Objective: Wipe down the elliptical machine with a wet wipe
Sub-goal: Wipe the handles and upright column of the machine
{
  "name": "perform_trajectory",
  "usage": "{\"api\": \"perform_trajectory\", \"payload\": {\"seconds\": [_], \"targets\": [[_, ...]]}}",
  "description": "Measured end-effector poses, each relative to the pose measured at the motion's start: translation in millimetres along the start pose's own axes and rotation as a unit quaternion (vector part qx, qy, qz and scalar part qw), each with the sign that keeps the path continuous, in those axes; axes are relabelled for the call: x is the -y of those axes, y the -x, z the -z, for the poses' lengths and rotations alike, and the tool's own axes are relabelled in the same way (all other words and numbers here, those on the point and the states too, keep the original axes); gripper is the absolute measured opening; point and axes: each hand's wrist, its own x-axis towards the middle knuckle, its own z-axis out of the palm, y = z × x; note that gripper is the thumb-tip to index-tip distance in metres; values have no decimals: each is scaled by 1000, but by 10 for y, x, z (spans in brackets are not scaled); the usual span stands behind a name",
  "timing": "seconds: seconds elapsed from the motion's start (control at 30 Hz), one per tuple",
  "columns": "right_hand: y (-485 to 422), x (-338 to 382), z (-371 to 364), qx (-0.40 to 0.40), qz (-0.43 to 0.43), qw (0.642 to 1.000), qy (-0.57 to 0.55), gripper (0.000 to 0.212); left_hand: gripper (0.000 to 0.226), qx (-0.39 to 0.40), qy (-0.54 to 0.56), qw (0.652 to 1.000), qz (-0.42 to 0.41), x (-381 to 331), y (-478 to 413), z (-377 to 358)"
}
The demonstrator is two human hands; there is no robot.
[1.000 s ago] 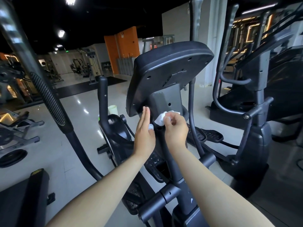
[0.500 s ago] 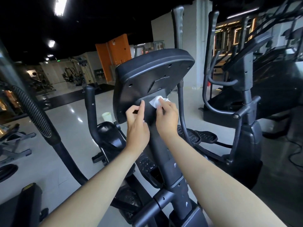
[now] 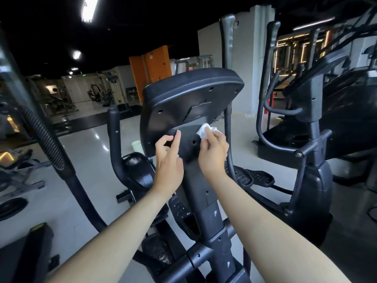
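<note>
Hands at gym elliptical's mast (image 3: 196,180): right hand (image 3: 213,154) pinches wet wipe (image 3: 203,130), left hand (image 3: 168,162) unclear.

The glossy grey floor (image 3: 85,160) carries the black elliptical machine (image 3: 206,201) at centre and a second machine (image 3: 314,180) to its right. A pale cup (image 3: 136,145) stands behind, a dark mat (image 3: 98,121) lies farther off, and a weight plate (image 3: 11,207) lies at left.

I can read nothing here. Far beyond my left hand (image 3: 168,162), the green-lit sign (image 3: 83,74) under the ceiling is blurred. Far above my right hand (image 3: 213,154), the pale label (image 3: 151,56) on the orange wall panel (image 3: 157,68) and the red-lettered strip (image 3: 190,68) are too small.
</note>
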Motion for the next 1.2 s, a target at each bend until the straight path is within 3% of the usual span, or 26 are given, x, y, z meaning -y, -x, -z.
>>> {"api": "perform_trajectory", "payload": {"seconds": [0.13,0.27,0.4,0.57,0.7,0.8,0.87,0.97,1.03,1.2], "targets": [[45,165,-72,-3,67,998,-1,40,83,-3,-14,1000,13,44,33,-15],[192,394,-100,82,172,981,-33,35,80,6,-9,999,41,40,27,-4],[120,210,-18,119,144,981,44,52,84,8,-2,1000,20,28,58,48],[-119,192,67,100,26,994,-21,45,91,16,-30,999,-10,134,89,63],[103,340,-41,114,81,990,-2,52,90,12,-60,997,-36,191,99,99],[374,478,-97,152,143,977,35,62,60,-9,-95,993,-76,192,112,101],[487,487,-100,163,195,964,75,65,43,-32,-27,999,-25,132,119,117],[474,406,-72,165,218,958,92,66,64,-3,-14,1000,-23,135,190,158],[395,347,-56,155,193,966,78,60,76,12,2,1000,-9,193,203,186],[130,249,-41,92,25,994,-52,53,75,33,-7,999,-15,217,211,237]]}}
